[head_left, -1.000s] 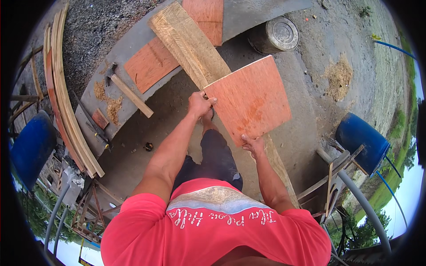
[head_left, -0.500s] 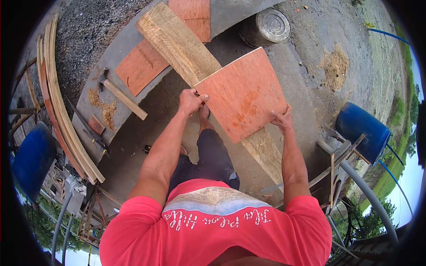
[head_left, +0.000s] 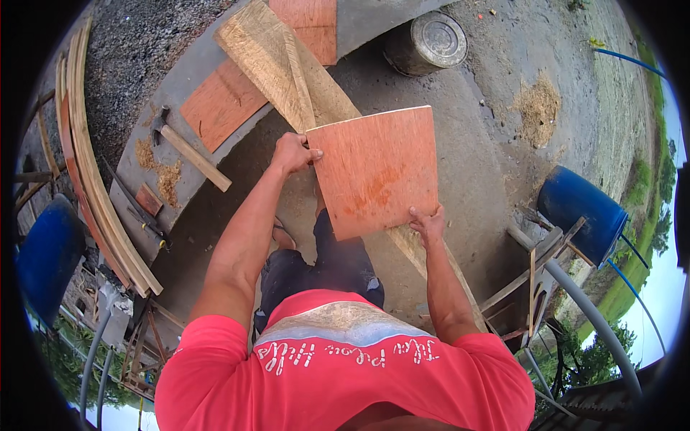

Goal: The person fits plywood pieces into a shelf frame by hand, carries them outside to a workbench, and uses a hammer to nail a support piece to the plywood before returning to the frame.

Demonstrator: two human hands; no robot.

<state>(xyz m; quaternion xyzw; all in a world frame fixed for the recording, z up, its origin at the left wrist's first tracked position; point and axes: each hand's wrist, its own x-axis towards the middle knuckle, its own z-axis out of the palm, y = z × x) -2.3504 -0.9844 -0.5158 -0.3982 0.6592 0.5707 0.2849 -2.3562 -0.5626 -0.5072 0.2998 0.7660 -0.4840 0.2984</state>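
Observation:
I hold a reddish, roughly square plywood panel [head_left: 379, 171] in front of me, with a pale cut edge along its far side. My left hand [head_left: 293, 153] is closed on its left edge near the far corner. At the near right corner, my right hand [head_left: 429, 223] grips it with the fingers underneath. Below the panel runs a long pale wooden plank [head_left: 262, 61], reaching from the concrete ledge toward my right side; the panel hides its middle. A narrow strip of wood [head_left: 297, 82] lies along the plank's far part.
On the concrete ledge [head_left: 162, 72] lie a hammer [head_left: 192, 155], sawdust [head_left: 169, 183], a small wood offcut [head_left: 149, 200] and reddish plywood sheets [head_left: 223, 103]. A lidded metal can [head_left: 429, 44] stands beyond. Long boards [head_left: 93, 165] and blue barrels [head_left: 583, 214] flank me.
The panel has turned so its far edge lies more level, and has shifted left and toward me. Both hands moved with it, keeping their hold. The narrow strip on the plank shows more clearly.

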